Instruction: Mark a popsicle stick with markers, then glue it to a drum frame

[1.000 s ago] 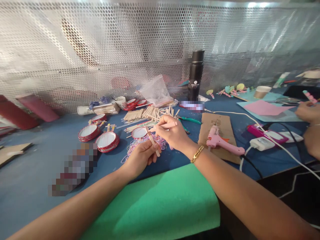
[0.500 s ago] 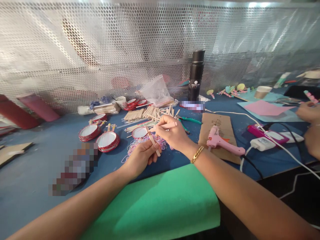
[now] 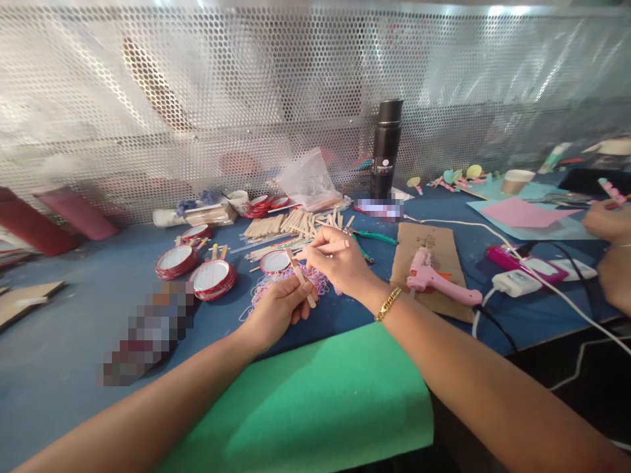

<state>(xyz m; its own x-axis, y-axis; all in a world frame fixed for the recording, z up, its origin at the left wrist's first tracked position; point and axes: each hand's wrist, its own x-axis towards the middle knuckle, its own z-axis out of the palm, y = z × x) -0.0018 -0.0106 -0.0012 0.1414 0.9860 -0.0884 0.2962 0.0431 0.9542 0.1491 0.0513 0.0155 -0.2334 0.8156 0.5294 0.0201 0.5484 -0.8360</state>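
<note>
My left hand (image 3: 279, 307) pinches a wooden craft stick (image 3: 300, 274) that slants up and to the left. In my right hand (image 3: 342, 268) is a pale pink marker (image 3: 339, 247), its tip end close to the upper part of the stick. Whether the tip touches the wood I cannot make out. Beneath both hands lies a loose heap of pink and purple elastic bands (image 3: 259, 289). Just behind sits a red-rimmed round drum (image 3: 275, 261), partly hidden by my fingers. A pile of craft sticks (image 3: 269, 225) spreads farther back.
More red drums (image 3: 213, 277) stand at left. To the right, a pink glue gun (image 3: 438, 279) rests on cardboard (image 3: 401, 253), near teal-handled pliers (image 3: 374, 235) and a power strip (image 3: 522, 281) with cables. A black bottle (image 3: 387, 148) stands behind. Another person's hand (image 3: 606, 220) is at far right.
</note>
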